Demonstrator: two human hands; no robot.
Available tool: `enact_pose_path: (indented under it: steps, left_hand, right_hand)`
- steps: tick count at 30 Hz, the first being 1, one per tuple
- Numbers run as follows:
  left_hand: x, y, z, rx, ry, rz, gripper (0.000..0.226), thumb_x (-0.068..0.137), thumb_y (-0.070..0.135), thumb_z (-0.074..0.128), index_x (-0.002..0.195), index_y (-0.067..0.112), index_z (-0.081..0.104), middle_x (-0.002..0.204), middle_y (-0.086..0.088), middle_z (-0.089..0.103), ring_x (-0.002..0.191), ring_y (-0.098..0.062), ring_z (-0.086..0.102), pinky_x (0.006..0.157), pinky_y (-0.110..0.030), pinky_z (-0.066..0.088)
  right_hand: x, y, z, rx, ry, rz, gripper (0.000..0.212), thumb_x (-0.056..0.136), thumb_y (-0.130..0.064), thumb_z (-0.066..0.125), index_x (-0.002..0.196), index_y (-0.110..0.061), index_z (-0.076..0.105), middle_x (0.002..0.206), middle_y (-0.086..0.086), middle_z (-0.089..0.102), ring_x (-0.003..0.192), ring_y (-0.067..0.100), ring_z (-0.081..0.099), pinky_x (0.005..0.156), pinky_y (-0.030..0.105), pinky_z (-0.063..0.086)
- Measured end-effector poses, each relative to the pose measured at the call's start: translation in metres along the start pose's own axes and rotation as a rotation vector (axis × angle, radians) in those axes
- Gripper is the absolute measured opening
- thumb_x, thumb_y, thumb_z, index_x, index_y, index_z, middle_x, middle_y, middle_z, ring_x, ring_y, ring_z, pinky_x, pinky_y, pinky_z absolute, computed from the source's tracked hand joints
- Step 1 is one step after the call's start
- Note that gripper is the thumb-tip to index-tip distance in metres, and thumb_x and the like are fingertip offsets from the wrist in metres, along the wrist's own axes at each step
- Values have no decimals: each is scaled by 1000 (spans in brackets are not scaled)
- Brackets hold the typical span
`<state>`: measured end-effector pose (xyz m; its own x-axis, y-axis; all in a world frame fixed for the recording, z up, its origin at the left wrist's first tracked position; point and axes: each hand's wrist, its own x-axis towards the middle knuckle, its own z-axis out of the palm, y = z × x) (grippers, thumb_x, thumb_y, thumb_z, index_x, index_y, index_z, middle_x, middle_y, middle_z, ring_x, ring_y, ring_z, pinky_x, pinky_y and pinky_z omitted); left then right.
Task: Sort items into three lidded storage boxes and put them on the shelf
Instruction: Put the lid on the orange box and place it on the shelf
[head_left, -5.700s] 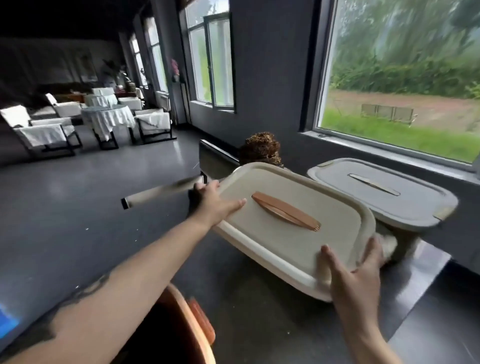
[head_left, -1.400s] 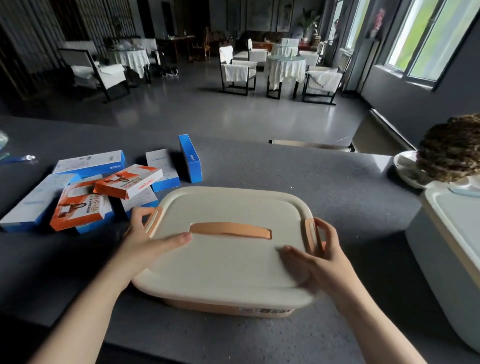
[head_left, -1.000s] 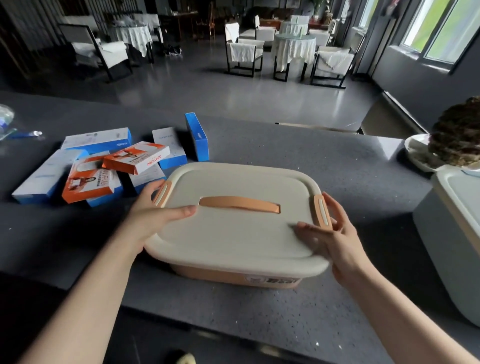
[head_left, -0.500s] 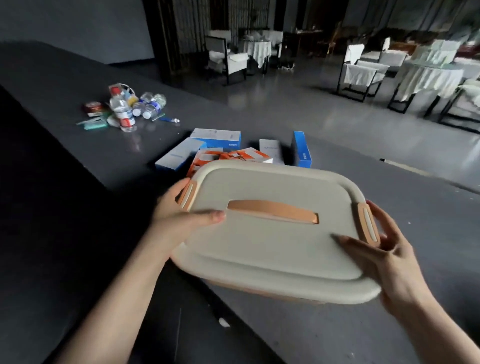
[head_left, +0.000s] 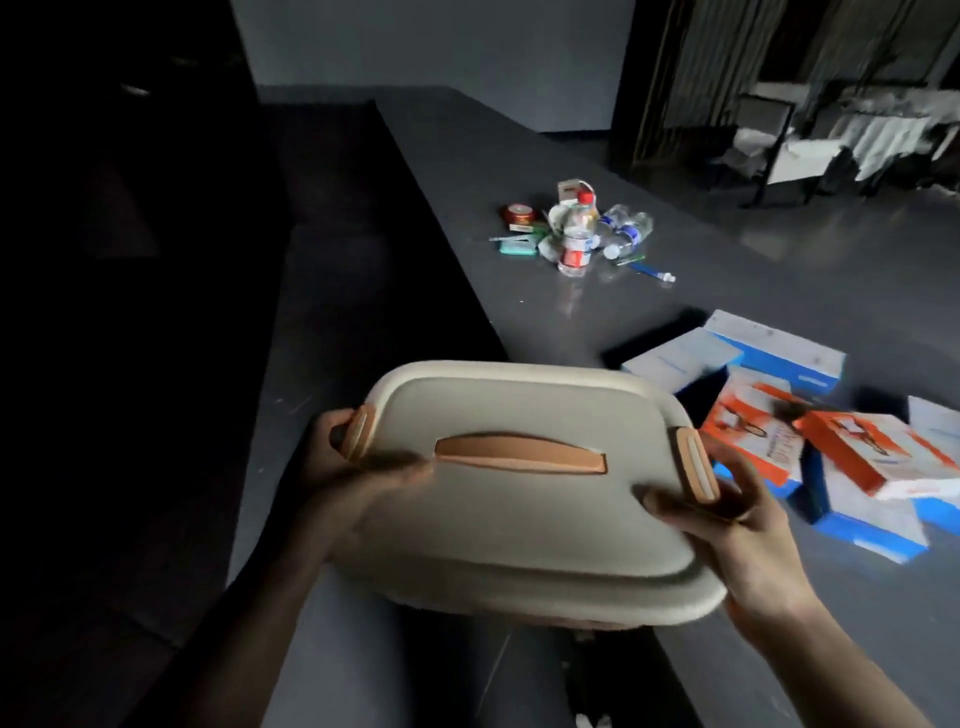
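Both hands (head_left: 343, 483) (head_left: 748, 540) clasp storage box (head_left: 519, 519) ends.

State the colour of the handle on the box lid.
Orange-tan handle, on a cream lid; head view.

Dim, left side near black, motion blur, wide-angle warp.

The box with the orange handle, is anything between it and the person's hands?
No. Both hands are already on the storage box: the left hand grips its left end and the right hand its right end, beside the orange latches. Nothing sits between.
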<state>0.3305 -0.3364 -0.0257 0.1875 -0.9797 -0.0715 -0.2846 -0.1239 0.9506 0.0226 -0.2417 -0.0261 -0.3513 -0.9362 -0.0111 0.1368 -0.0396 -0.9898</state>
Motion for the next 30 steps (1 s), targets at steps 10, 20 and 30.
enact_pose_path:
  steps: [10,20,30]
  left_hand:
    - [50,-38,-118,-42,285,-137,78,31,36,95,96,50,54,83,23,65,76,9,62,61,-11,45]
    - [69,-62,-185,-106,686,-208,69,45,8,93,104,20,58,83,15,71,73,16,61,63,0,44]
    - [97,-87,-208,-178,1121,-377,96,13,47,94,101,26,63,93,7,73,88,-8,68,79,-29,53]
  right_hand:
    - [118,32,158,-37,-393,28,83,45,4,75,124,-12,59,110,7,70,98,18,66,77,27,57]
    - [210,62,333,-178,-831,30,62,46,-5,78,102,-27,65,88,-12,73,76,-2,68,60,20,53]
    - [278,81,501,-269,-1265,104,92,45,-20,85,130,-32,53,112,-4,69,99,16,67,78,35,52]
